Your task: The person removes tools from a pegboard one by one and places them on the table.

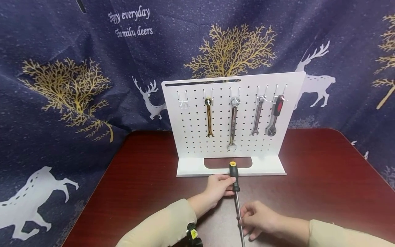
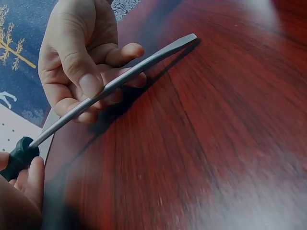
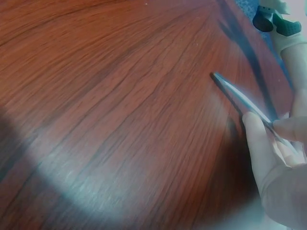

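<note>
- Screwdriver (image 1: 236, 188) over worktop (image 1: 139, 171), before pegboard (image 1: 222, 118).
- Left grip (image 1: 218, 188) closed on handle (image 1: 234, 171); right grip (image 1: 258, 216) pinches shaft (image 2: 144, 64).
- Step, judged: two-handed repositioning; next move probably calls for one grip letting go.

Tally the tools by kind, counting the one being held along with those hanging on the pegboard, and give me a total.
Screwdriver: 1
Wrenches: 3 (gold wrench, long silver wrench, shorter silver wrench)
Ratchet with red-and-black handle: 1
Total: 5
</note>
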The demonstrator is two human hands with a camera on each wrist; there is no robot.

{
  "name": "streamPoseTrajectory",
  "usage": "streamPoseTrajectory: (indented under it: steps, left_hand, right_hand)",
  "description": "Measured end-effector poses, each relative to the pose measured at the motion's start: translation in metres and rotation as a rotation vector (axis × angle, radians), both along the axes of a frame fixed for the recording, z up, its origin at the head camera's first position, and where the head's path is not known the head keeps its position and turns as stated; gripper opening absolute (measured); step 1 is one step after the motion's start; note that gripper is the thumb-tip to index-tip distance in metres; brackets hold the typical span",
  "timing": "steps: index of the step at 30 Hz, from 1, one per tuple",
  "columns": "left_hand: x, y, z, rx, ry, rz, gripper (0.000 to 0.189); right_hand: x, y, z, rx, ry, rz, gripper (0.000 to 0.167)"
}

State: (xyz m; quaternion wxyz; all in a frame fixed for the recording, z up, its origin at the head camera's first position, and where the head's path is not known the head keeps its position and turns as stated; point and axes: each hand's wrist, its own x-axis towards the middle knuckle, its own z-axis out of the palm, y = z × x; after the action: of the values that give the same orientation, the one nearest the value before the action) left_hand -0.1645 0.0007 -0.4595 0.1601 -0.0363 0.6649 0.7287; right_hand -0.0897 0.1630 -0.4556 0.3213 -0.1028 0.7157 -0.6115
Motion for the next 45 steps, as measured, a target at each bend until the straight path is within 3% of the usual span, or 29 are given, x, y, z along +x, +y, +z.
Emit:
streamPoseTrajectory:
  steps: [9, 17, 33, 45]
  left_hand:
    - [-0.003, 0.027, -0.005, 0.031, -0.014, 0.008, 0.028]
    - [-0.005, 0.059, -0.010, 0.048, -0.049, 0.063, 0.023]
    - [0.000, 0.129, -0.006, 0.075, -0.070, 0.122, 0.015]
    - [0.003, 0.158, -0.006, 0.061, -0.084, 0.105, 0.013]
  right_hand:
    - [0.000, 0.023, 0.003, 0.028, -0.001, -0.016, 0.013]
    - [0.001, 0.054, 0.004, 0.039, 0.003, -0.016, 0.018]
    - [0.005, 0.123, 0.004, 0.065, 0.088, 0.013, 0.019]
    - [0.012, 0.143, 0.004, 0.120, 0.075, -0.043, 0.020]
